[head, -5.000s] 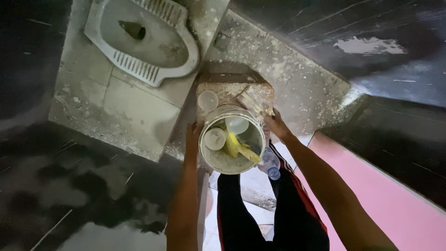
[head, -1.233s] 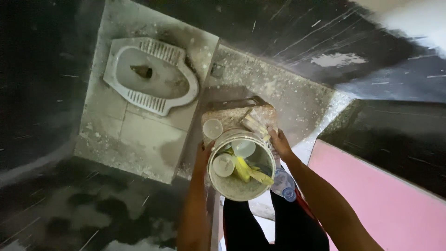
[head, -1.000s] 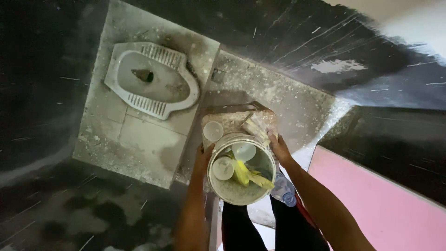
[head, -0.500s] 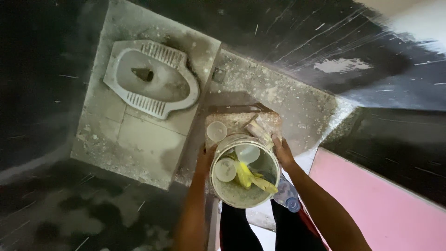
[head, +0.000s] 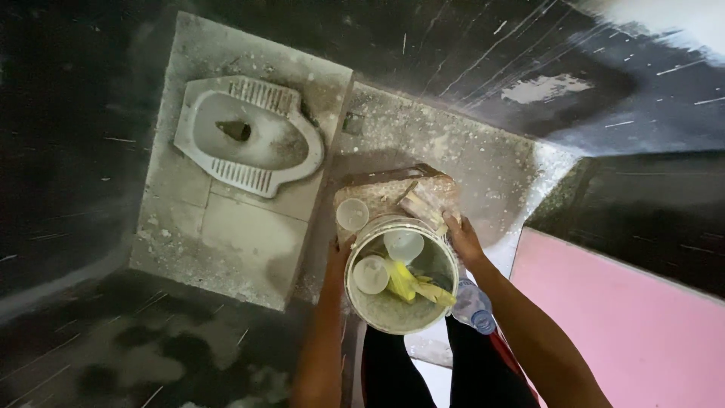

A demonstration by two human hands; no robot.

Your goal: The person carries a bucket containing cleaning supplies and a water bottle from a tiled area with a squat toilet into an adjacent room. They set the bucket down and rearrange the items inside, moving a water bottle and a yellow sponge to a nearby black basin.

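The bucket (head: 402, 273) is round, pale and grimy, seen straight from above, its rim smeared with grey dust. It is held up between the two hands, in front of the person's legs and above a rough stool (head: 393, 193) that stands on the dusty floor (head: 453, 143).

Inside the bucket lie two white cups (head: 402, 243), one near the far rim and one at the left, and a bundle of yellow gloves (head: 411, 281) at the middle; how many gloves there are cannot be told. A third cup (head: 352, 214) stands outside, on the stool just beyond the bucket's rim. One clear bottle (head: 476, 306) with a blue cap shows just beside the bucket at its right. One white squat toilet (head: 248, 136) sits in a raised tiled slab (head: 226, 234) at the left, well apart.

The left hand (head: 341, 253) presses the bucket's left rim, fingers clasped on its wall, the forearm reaching up from below. The right hand (head: 463, 239) grips the far right rim, fingers curled over the edge, the arm running in from the lower right.
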